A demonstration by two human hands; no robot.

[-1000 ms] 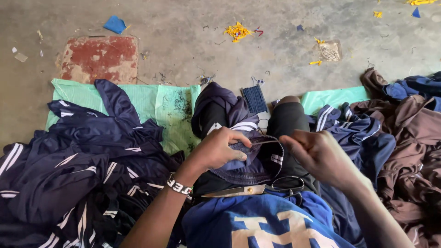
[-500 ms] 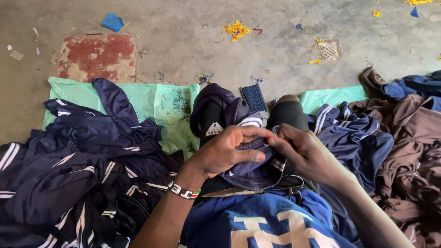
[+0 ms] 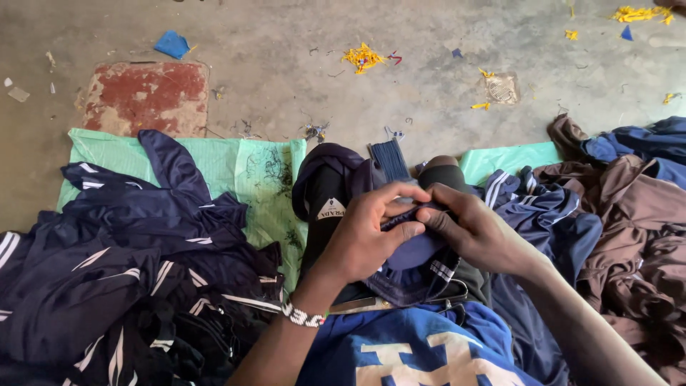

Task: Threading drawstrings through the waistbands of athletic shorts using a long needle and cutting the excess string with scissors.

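Both hands had closed in since a second earlier: the left hand (image 3: 368, 232) and right hand (image 3: 475, 232) now pinched the navy garment (image 3: 414, 261) together (fingertips touching) over the lap, near the green mat's (image 3: 236, 168) front edge.

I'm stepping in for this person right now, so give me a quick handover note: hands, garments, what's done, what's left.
Left hand: pinching the navy fabric piece on the lap.
Right hand: gripping the same piece from the other side, fingertips meeting the left's.
Scissors lie on the lap below it.
Navy striped garments piled left on the green mat; brown garments right.
Done and left: cannot tell from this view.
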